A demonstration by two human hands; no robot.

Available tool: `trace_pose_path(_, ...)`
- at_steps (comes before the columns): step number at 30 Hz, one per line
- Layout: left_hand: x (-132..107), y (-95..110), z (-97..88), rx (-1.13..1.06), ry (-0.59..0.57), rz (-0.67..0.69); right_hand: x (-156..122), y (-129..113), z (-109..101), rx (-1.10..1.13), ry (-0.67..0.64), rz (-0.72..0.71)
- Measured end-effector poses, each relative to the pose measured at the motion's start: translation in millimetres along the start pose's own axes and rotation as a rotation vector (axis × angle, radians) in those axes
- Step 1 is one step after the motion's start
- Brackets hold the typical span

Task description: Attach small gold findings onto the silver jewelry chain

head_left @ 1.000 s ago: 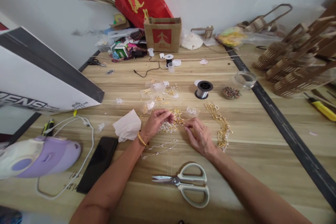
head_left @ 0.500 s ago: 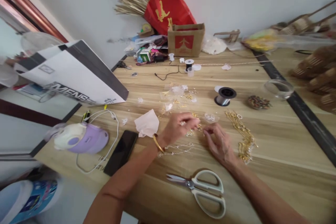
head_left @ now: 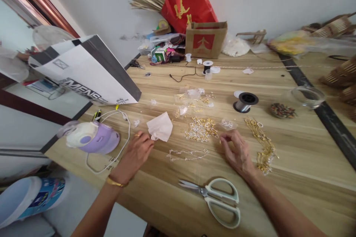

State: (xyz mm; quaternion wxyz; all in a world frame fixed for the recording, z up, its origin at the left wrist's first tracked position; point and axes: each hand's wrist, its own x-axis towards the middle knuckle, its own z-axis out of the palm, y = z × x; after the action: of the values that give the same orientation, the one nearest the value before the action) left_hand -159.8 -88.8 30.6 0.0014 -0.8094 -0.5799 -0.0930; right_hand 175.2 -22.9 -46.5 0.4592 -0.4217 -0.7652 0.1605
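My left hand (head_left: pixel 137 153), with a gold bangle (head_left: pixel 115 182) at the wrist, is at the lower-left corner of a pale tissue (head_left: pixel 160 126). Its fingers are bent together, and what lies beneath them is hidden. My right hand (head_left: pixel 236 150) is closed in a pinch beside a pile of gold and silver beads (head_left: pixel 201 129); anything between its fingertips is too small to make out. A beaded chain (head_left: pixel 186 152) lies between the hands. White-handled scissors (head_left: pixel 208 196) rest in front. Gold chains (head_left: pixel 263 146) lie right of my right hand.
A wire spool (head_left: pixel 246 102), a small clear bag of rings (head_left: pixel 228 123) and a dish of dark beads (head_left: pixel 282 110) sit to the right. On the left are a purple bottle (head_left: pixel 104 139), a white cable (head_left: pixel 129 129) and a paper bag (head_left: pixel 89 74). A cardboard box (head_left: pixel 206 40) stands behind.
My left hand has moved left, from above the bead pile to the tissue, uncovering the pile. The phone is now hidden behind that hand and arm. My right hand keeps its pinch by the pile.
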Motion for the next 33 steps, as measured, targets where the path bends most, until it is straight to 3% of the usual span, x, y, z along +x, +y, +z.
trace_pose_path(2, -11.3, -19.1, -0.4, 0.041, -0.066, -0.046, 0.3, -1.1, -0.1, 0.002, -0.005, 0.002)
trace_pose_path(5, -21.0, -29.3, 0.8, 0.046, -0.086, -0.053, 0.8, -1.9, -0.3, 0.007, -0.012, 0.008)
trace_pose_path(13, -24.4, -25.3, 10.1, 0.069, -0.154, -0.044, 1.5, -1.2, -0.5, -0.01, -0.007, 0.0)
trace_pose_path(27, -22.8, -26.9, 12.7, 0.11, -0.142, 0.011, 1.8, -1.1, -0.1, 0.009, -0.019, 0.02)
trace_pose_path(33, -2.2, -6.9, 10.0, -0.134, -0.007, -0.015, -0.3, 1.9, 0.8, 0.002, -0.027, 0.018)
